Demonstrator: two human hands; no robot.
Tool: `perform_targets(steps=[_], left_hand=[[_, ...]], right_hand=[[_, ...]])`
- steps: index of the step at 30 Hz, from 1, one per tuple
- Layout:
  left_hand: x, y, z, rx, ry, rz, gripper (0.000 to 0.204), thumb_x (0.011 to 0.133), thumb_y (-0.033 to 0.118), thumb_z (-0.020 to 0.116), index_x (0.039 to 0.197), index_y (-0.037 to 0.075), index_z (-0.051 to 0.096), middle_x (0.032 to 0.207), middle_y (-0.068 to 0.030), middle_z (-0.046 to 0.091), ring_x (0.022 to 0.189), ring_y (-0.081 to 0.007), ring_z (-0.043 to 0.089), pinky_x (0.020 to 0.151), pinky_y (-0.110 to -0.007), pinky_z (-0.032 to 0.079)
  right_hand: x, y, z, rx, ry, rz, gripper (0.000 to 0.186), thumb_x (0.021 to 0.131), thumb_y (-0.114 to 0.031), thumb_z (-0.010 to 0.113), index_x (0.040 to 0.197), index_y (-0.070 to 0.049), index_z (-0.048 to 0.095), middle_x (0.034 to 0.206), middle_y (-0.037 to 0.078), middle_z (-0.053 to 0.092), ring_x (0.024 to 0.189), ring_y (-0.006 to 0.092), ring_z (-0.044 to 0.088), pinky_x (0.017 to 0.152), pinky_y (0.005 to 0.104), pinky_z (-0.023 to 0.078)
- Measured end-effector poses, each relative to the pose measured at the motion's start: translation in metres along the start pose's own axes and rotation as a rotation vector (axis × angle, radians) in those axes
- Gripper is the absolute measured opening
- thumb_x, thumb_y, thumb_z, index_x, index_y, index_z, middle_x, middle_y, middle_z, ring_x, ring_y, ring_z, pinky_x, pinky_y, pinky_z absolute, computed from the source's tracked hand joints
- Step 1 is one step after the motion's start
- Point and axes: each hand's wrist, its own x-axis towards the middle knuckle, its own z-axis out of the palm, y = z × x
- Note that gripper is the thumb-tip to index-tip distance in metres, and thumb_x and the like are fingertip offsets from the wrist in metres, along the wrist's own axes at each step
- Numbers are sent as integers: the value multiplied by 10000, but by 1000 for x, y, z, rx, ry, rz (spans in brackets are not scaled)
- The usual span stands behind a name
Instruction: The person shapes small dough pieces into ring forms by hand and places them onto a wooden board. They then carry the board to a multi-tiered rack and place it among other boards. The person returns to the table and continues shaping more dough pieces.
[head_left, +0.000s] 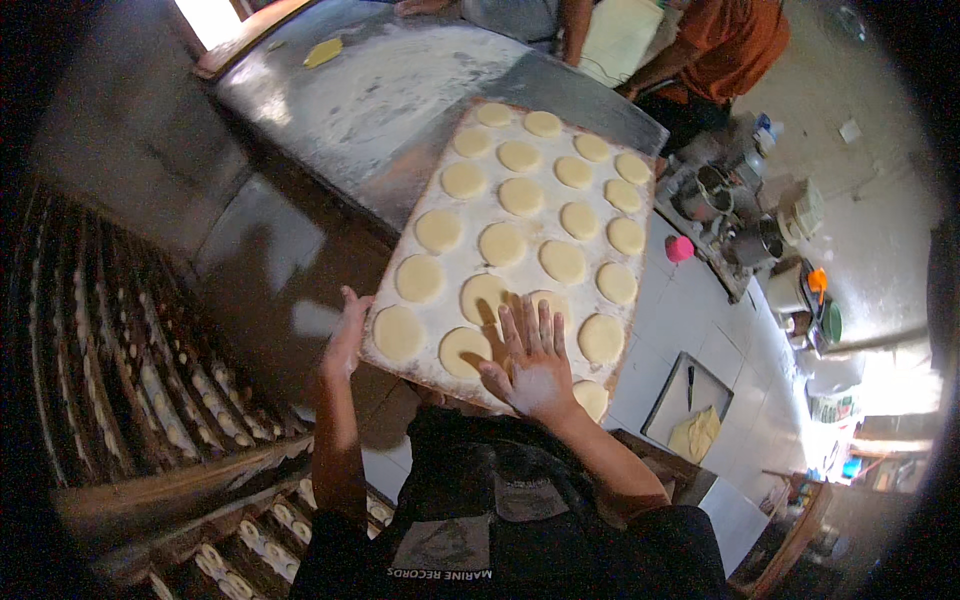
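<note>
A floured board (455,275) lies in front of me, its far end over the metal worktable. Rows of flat round dough discs (502,244) cover it. My left hand (349,332) is at the board's near left edge, its thumb pointing up beside the rim; the rest of its fingers are hidden or unclear. Over the near discs, my right hand (535,365) is stretched out palm down, fingers spread and dusted with flour. It covers part of a dough disc (550,303) and casts a shadow on its neighbours. Whether the palm touches the dough, I cannot tell.
The floured metal worktable (300,120) holds a piece of yellow dough (323,52). Two people stand beyond it. Racks (150,370) with dough pieces fill the left. On the right are a pink cup (679,248), pots (712,190) and a tray (652,420) with dough on white tiles.
</note>
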Motion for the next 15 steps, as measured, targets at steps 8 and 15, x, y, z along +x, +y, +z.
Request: perform_targets(steps=[8, 15], left_hand=[[19, 8, -17, -43, -133, -188, 951, 977, 753, 146, 1338, -15, 575, 1264, -127, 645, 1158, -230, 607, 1055, -368, 450], [52, -58, -28, 106, -319, -88, 835, 1017, 684, 139, 1197, 19, 610, 1207, -151, 650, 1093, -269, 598, 1025, -445, 426]], right_hand=[[-80, 67, 20, 363, 617, 535, 594, 1037, -306, 472, 1518, 19, 343, 1553, 257, 359, 1455, 416, 309, 1209, 492, 212], [-103, 115, 30, 1772, 394, 986, 843, 949, -761, 359, 1375, -58, 547, 1048, 67, 641, 973, 172, 570, 942, 327, 452]])
